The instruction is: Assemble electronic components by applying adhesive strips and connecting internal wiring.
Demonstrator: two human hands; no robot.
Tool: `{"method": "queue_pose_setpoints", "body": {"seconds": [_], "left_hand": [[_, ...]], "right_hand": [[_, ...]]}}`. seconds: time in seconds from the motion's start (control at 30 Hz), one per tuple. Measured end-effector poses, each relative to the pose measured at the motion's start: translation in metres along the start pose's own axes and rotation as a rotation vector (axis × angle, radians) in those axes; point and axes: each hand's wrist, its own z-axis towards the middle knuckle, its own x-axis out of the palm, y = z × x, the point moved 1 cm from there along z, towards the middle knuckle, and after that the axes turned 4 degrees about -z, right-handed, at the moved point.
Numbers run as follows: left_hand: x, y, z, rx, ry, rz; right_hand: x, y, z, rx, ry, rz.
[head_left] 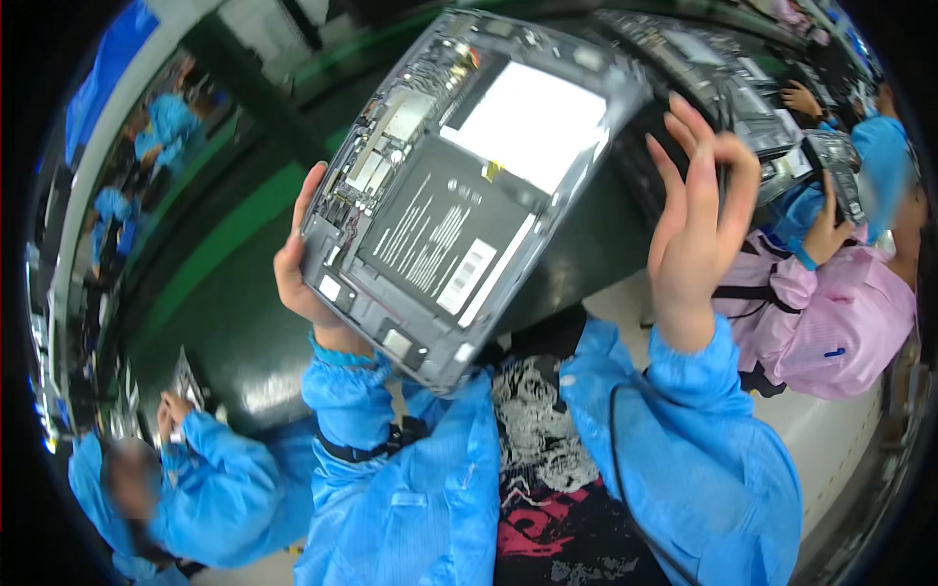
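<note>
The left hand [298, 278] grips the opened tablet [454, 215] by its left edge, above the table [225, 337]; the right hand [699, 230], empty, is spread at right. Avoid pressing the exposed circuit board [376, 161].

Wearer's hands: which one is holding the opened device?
The left hand, gripping the opened device at its left edge. The right hand is raised off the opposite side, fingers apart, holding nothing.
</note>
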Motion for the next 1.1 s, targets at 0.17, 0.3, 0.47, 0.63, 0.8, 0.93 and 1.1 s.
{"method": "queue_pose_setpoints", "body": {"seconds": [0.17, 0.3, 0.47, 0.63, 0.8, 0.93, 1.1], "left_hand": [[-0.049, -0.011, -0.040, -0.123, -0.195, 0.360], [-0.060, 0.021, -0.048, -0.104, -0.351, 0.559], [-0.073, 0.050, -0.101, -0.229, -0.128, 1.413], [-0.040, 0.051, -0.121, -0.288, 0.048, 1.490], [-0.059, 0.063, -0.140, -0.222, 0.120, 1.644], [-0.046, 0.031, -0.120, -0.300, 0.211, 1.624], [-0.084, -0.040, -0.101, -0.159, 0.109, 1.624]], "right_hand": [[0.001, -0.078, -0.026, 0.622, 0.379, 0.171], [-0.026, -0.116, -0.077, 0.736, 0.244, 0.138], [-0.040, -0.147, -0.112, 0.669, 0.165, 0.001], [-0.040, -0.144, -0.109, 0.596, 0.199, -0.238], [-0.035, -0.144, -0.099, 0.469, 0.451, -0.480], [-0.045, -0.139, -0.076, 0.512, 0.510, -0.660], [-0.006, -0.098, -0.024, 0.403, 0.546, -0.431]]}}
